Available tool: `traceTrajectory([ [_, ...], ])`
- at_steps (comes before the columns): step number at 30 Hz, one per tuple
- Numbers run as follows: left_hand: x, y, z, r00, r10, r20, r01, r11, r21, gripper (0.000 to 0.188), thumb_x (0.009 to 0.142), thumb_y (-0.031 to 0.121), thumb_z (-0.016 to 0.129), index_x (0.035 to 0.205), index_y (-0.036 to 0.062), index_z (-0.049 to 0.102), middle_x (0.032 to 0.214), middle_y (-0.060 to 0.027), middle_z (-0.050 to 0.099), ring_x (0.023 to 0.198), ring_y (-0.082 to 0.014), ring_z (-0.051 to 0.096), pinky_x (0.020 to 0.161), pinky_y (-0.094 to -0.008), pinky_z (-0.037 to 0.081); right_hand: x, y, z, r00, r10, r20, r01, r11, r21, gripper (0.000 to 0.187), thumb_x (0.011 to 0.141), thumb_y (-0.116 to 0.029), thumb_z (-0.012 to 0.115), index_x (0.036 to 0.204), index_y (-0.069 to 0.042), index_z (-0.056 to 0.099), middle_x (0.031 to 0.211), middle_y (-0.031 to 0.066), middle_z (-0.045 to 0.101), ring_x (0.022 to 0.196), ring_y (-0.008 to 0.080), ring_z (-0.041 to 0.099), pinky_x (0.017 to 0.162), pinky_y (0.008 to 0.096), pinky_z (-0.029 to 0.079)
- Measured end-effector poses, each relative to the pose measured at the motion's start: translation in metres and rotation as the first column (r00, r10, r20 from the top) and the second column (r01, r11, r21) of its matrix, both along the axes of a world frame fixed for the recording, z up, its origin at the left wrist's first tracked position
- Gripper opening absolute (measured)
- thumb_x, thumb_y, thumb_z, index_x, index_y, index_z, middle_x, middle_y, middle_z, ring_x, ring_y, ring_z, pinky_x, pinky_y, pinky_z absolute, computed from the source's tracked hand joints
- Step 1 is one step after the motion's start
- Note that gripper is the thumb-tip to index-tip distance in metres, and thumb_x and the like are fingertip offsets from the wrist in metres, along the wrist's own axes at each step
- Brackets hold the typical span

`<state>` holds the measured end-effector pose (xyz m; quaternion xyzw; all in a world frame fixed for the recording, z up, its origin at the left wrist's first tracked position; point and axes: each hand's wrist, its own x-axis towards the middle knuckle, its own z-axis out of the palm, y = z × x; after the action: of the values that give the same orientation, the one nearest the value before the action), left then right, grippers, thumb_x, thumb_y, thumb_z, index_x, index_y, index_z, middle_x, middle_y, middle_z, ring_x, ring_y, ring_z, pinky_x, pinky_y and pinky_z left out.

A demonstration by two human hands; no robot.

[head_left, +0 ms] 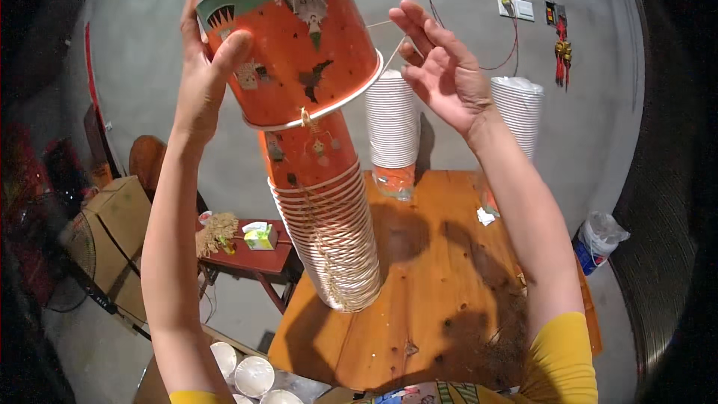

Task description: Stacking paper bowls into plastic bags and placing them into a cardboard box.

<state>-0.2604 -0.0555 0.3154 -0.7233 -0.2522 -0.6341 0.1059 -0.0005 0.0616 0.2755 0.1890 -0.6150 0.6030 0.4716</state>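
Note:
High in front of me, my left hand (203, 78) is closed on the side of an orange and green paper bucket (303, 45), tilted with its white rim downward. A thin pale cord (393, 57) runs from the bucket to the fingertips of my right hand (449, 67), which holds it with the fingers bent and the palm turned up. A small knot of straw-coloured cord (304, 117) sits at the rim. Directly below stands a tall stack of nested buckets (329, 232), rims down, with straw-coloured cord hanging along its side. The held bucket hides part of the top one.
The stack stands on a wooden table (419, 314). Behind it are two wrapped bucket stacks, one (393, 120) mid-table and another (516, 116) at right. A red side table (258, 254) holds a tissue box (259, 236). White cups (254, 376) lie at lower left.

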Motion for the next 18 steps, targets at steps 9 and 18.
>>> traceTrajectory([
  [9, -0.020, 0.020, 0.018, 0.995, 0.095, 0.014, -0.093, 0.989, -0.116, 0.100, 0.073, 0.048, 0.072, 0.146, 0.0202, 0.011, 0.136, -0.0179, 0.038, 0.121, -0.0272, 0.045, 0.101, -0.0412, 0.036, -0.035, -0.014, 0.018, 0.981, -0.168, -0.099, 0.188, 0.948, 0.255, 0.052, 0.087, -0.016, 0.058, 0.135, -0.009, 0.040, 0.138, 0.0037, 0.041, 0.119, 0.0158, 0.043, 0.102, 0.0306, 0.035],
  [18, -0.036, 0.035, 0.006, 0.982, 0.171, 0.079, -0.150, 0.965, -0.216, 0.108, 0.071, 0.053, 0.072, 0.147, 0.0199, 0.003, 0.132, -0.0202, 0.044, 0.119, -0.0273, 0.048, 0.101, -0.0419, 0.037, -0.063, 0.020, 0.008, 0.781, -0.621, -0.074, 0.568, 0.655, 0.498, 0.064, 0.083, -0.023, 0.067, 0.138, -0.011, 0.036, 0.140, 0.0068, 0.038, 0.126, 0.0210, 0.040, 0.102, 0.0352, 0.037],
])
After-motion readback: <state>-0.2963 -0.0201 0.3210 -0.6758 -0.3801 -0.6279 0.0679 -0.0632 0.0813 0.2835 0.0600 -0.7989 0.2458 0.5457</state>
